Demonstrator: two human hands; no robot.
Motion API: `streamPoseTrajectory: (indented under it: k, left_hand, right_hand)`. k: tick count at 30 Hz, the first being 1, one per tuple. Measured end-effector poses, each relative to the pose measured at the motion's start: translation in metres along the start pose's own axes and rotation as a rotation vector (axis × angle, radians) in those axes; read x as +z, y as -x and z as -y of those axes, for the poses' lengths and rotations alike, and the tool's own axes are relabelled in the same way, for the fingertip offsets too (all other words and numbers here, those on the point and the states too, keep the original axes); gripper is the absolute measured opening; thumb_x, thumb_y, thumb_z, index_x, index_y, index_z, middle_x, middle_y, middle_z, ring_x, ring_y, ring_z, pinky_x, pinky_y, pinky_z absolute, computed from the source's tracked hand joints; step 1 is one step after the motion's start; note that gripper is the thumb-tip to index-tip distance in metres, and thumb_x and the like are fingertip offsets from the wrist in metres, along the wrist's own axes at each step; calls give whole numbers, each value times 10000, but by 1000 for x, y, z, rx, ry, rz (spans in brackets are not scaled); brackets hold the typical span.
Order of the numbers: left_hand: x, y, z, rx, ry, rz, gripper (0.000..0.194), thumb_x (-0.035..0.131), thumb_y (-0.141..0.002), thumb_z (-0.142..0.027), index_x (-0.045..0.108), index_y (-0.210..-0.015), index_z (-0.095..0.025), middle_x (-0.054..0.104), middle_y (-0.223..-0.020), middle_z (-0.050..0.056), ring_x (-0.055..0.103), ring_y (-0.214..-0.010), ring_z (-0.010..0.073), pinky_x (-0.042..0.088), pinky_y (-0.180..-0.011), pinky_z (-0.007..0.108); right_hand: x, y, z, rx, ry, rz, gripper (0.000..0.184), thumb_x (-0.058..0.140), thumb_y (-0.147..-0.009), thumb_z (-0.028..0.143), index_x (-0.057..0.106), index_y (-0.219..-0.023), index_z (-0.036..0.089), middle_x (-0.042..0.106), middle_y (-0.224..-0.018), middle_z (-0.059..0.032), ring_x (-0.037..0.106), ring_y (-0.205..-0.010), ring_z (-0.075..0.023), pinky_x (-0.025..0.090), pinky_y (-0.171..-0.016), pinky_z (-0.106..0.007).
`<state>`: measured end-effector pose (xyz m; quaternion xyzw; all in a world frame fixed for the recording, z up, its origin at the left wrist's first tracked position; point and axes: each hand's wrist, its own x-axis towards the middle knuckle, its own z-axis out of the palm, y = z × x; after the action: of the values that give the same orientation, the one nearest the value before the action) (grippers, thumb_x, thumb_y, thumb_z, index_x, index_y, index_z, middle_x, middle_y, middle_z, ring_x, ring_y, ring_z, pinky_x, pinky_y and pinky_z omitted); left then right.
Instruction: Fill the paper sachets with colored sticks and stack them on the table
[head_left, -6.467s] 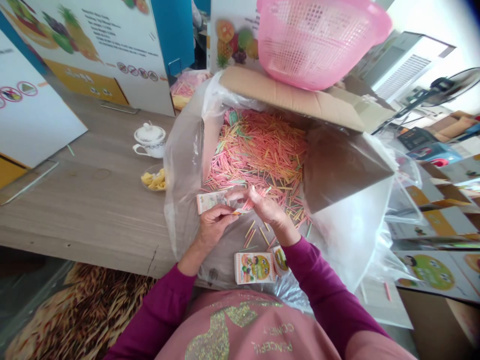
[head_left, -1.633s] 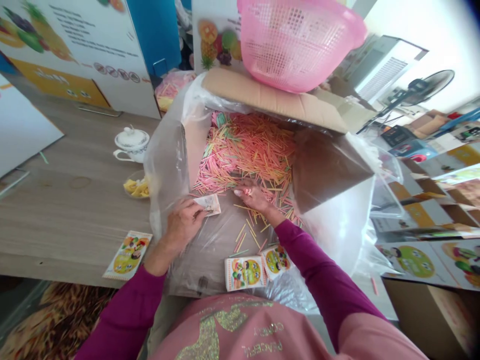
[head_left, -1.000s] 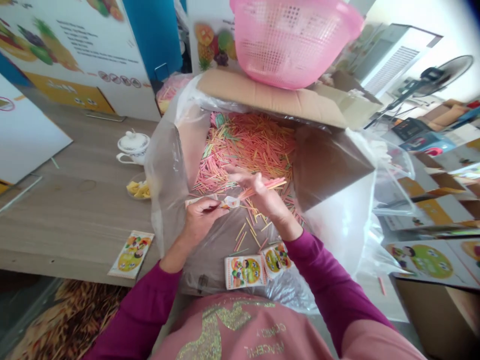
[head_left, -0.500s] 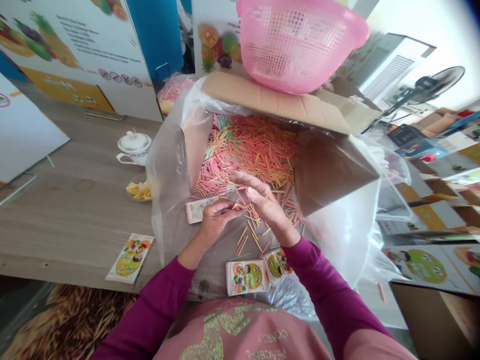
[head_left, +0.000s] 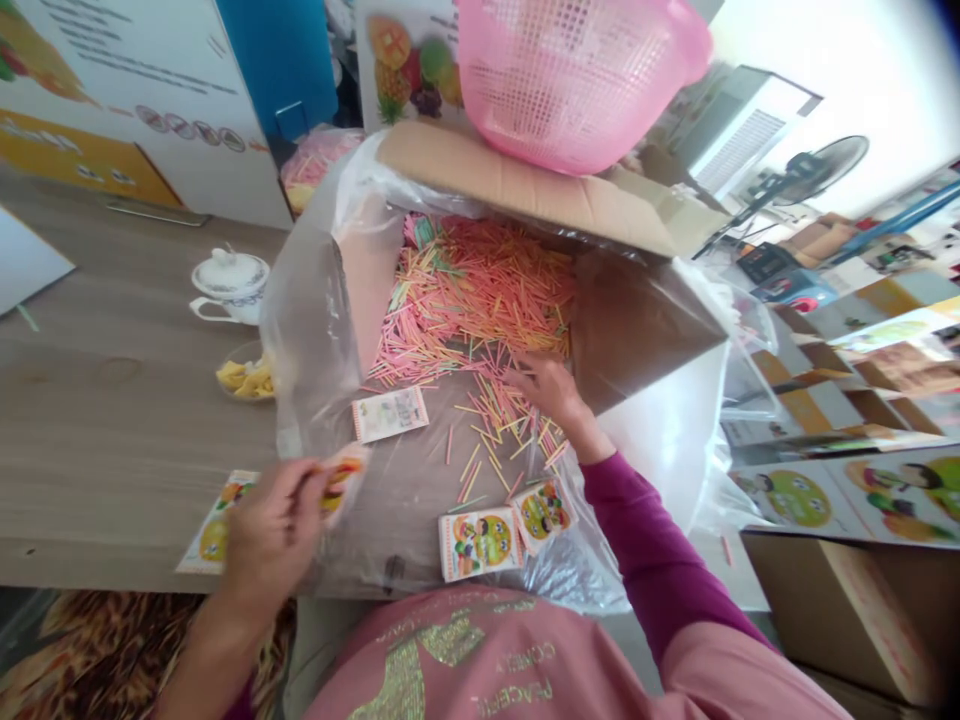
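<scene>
My left hand (head_left: pixel 274 535) is low and near the table edge, pinching a folded printed paper packet (head_left: pixel 341 485) with colourful print. My right hand (head_left: pixel 547 390) rests with curved fingers at the lower edge of a heap of thin pink, orange, yellow and green sticks (head_left: pixel 472 290), and no sticks show gripped in it. The heap lies in a cardboard box (head_left: pixel 525 185) lined with a clear plastic bag (head_left: pixel 307 340). A flat printed packet (head_left: pixel 390 414) lies on the plastic, and two more (head_left: pixel 480 543) sit nearer me among loose sticks.
A pink plastic colander (head_left: pixel 570 80) sits on the box flap. On the wooden table (head_left: pixel 112 430) are a lidded white cup (head_left: pixel 229 285), a dish of yellow snacks (head_left: pixel 246 378) and another printed card (head_left: pixel 214 540). Printed display boards stand around, with a fan behind on the right.
My left hand has moved down and left, away from the flat packet now lying on the plastic, and holds a different packet. My right hand has dropped from the air onto the sticks.
</scene>
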<state>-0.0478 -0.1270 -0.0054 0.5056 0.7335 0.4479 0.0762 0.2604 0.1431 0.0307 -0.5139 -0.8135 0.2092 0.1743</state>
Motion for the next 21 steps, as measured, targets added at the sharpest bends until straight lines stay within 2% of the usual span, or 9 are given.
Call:
streamPoseTrajectory:
  k: [1, 3, 6, 7, 9, 12, 14, 17, 21]
  left_hand:
    - [-18, 3, 18, 12, -141, -39, 153, 629, -974, -386, 725, -892, -301, 746, -781, -9, 679, -725, 228, 546, -681, 346]
    - [-43, 5, 47, 80, -363, -10, 236, 561, -990, -421, 705, -839, -312, 690, -755, 36, 674, -794, 299, 576, -798, 463]
    - [-50, 2, 54, 172, -531, -47, 260, 537, -1020, -425, 753, -1060, -286, 725, -1118, 168, 653, -1157, 450, 494, -1041, 715]
    - [-43, -1, 46, 210, -547, -67, 280, 554, -1028, -414, 748, -1160, -261, 699, -1255, 207, 616, -1251, 477, 459, -1081, 748]
    - [-18, -10, 20, 316, -533, -60, 315, 593, -1037, -387, 727, -1267, -219, 658, -1384, 238, 595, -1299, 463, 469, -1096, 716]
    - [35, -31, -23, 451, -481, 152, 312, 649, -1020, -362, 741, -1273, -205, 687, -1403, 198, 603, -1261, 410, 521, -1053, 617]
    - [67, -47, -40, 425, -530, 297, 238, 684, -978, -296, 774, -1180, -207, 729, -1323, 174, 619, -1201, 394, 540, -972, 573]
    - [96, -63, -40, 383, -562, 434, 203, 620, -966, -161, 791, -1060, -214, 767, -1137, 134, 654, -1131, 344, 536, -919, 507]
    - [103, -63, -23, 450, -524, 408, 258, 564, -980, -132, 790, -1067, -221, 771, -1063, 112, 680, -1079, 309, 533, -921, 462]
  right_hand:
    - [-2, 7, -2, 26, 197, 78, 468, 704, -1021, 537, 776, -1323, 187, 757, -1397, -190, 674, -1350, -367, 530, -1121, -497]
    - [-1, 20, 0, 91, 456, 187, 565, 656, -1055, 578, 700, -1457, 185, 671, -1527, -218, 600, -1440, -406, 510, -1138, -531]
    - [8, 25, 9, 146, 572, 243, 675, 557, -1083, 664, 631, -1532, 166, 616, -1578, -242, 551, -1474, -424, 501, -1142, -550]
    - [11, 24, 12, 147, 577, 261, 686, 541, -1081, 690, 647, -1507, 163, 629, -1555, -243, 549, -1468, -422, 492, -1153, -559]
    - [16, 18, 16, 136, 573, 309, 688, 556, -1064, 719, 683, -1450, 164, 643, -1525, -240, 537, -1471, -419, 459, -1190, -596]
    - [17, 12, 19, 127, 574, 382, 716, 677, -1000, 719, 690, -1430, 146, 599, -1561, -252, 495, -1504, -445, 408, -1219, -678]
    - [16, 10, 19, 127, 577, 415, 725, 725, -978, 691, 679, -1444, 136, 581, -1573, -264, 478, -1517, -459, 384, -1222, -714]
    - [15, 7, 16, 128, 575, 438, 607, 666, -1034, 599, 679, -1451, 158, 589, -1577, -246, 480, -1521, -438, 374, -1234, -702]
    - [21, 4, 9, 116, 499, 300, 424, 576, -1051, 357, 726, -1382, 138, 656, -1482, -268, 550, -1443, -466, 428, -1176, -727]
